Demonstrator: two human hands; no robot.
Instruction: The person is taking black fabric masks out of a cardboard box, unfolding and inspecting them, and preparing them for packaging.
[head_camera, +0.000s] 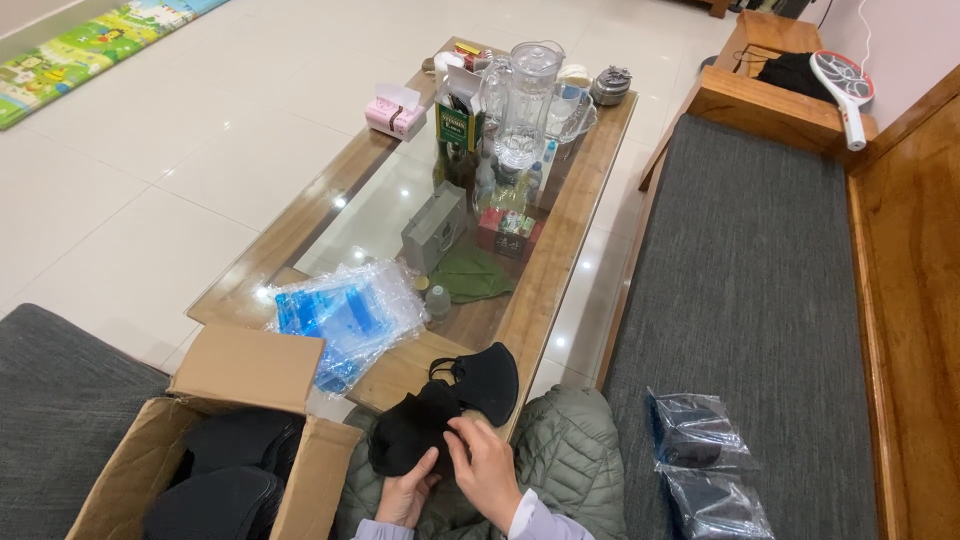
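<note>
Hands are working a black mask over the lap.

The sofa (750, 300) is carrying two bagged packs (705, 465) at 4 o'clock; the counter (560, 250) is holding empty bags (345, 320) at 10 o'clock; the box (215, 450) at 8 o'clock is showing many masks waiting. The left hand (405, 497) and right hand (487, 470) are both pinching the mask (415, 430).

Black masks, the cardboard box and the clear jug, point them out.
black masks (425, 432), head view, on the mask held in both hands
cardboard box (250, 368), head view, on its open flap
clear jug (527, 100), head view, on its body
</note>
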